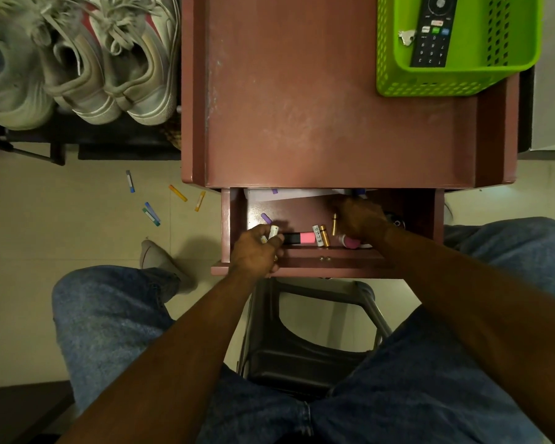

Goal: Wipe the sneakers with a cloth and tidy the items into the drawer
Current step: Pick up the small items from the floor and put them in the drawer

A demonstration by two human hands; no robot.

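Both forearms reach forward from the lap over a dark stool (pixel 305 347) into the open drawer (pixel 302 261). The left hand (pixel 257 251) rests at the drawer's front left corner, knuckles up, fingers curled round small white tubes (pixel 273 232) that poke out past its fingertips. Just right of that hand lies a pink-and-black marker (pixel 300 238), then a white tube and a gold tube (pixel 324 236) side by side. The right hand (pixel 361 219) reaches deeper in, palm down with fingers bent over the drawer floor; whether it grips anything cannot be told. A pink cap (pixel 351 241) lies under its wrist and a purple piece (pixel 266 218) sits beyond the left hand. White papers (pixel 289 194) lie at the drawer's back.

Left of the left hand, coloured tubes (pixel 151 213) are scattered on the floor. Beyond both hands is the brown surface (pixel 302 107), bearing a green basket (pixel 398 84) with a remote (pixel 431 30) far right. Far left, the sneakers (pixel 109 65) sit on a rack.
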